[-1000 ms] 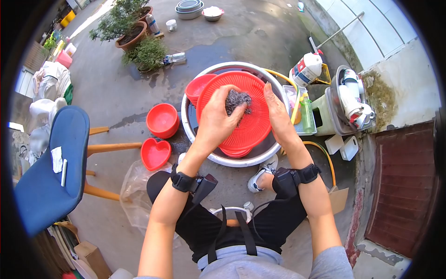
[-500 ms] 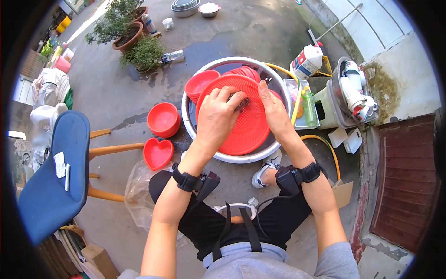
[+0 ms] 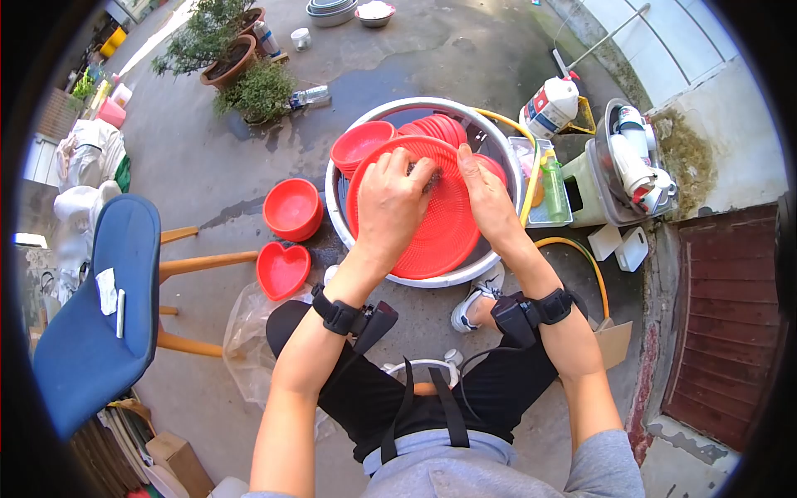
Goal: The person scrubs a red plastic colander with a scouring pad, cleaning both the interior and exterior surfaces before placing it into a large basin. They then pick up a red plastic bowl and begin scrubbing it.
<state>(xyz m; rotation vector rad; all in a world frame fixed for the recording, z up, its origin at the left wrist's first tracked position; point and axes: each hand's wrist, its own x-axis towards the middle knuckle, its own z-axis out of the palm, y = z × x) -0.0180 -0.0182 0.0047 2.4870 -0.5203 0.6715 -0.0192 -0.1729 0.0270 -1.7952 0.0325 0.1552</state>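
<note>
My left hand (image 3: 388, 199) is closed on a dark scouring pad (image 3: 432, 181), mostly covered by the fingers, and presses it against the inner face of a round red plastic basket (image 3: 440, 228). The rim of the basket is gripped on its right side by my right hand (image 3: 491, 197), thumb over the edge. The basket is tilted over a large round metal basin (image 3: 339, 212). Inside the basin, behind the basket, lie a red bowl (image 3: 363, 143) and several other red pieces (image 3: 436, 127).
A stack of red bowls (image 3: 292, 209) and a red heart-shaped dish (image 3: 283, 270) sit left of the basin. A yellow hose (image 3: 529, 187) runs along its right side, near a tray with a green bottle (image 3: 552, 183). A blue chair (image 3: 100, 315) stands at left.
My left hand and the scouring pad have shifted slightly to the left on the basket's surface. The basket has tipped a little, while my right hand keeps its hold.
</note>
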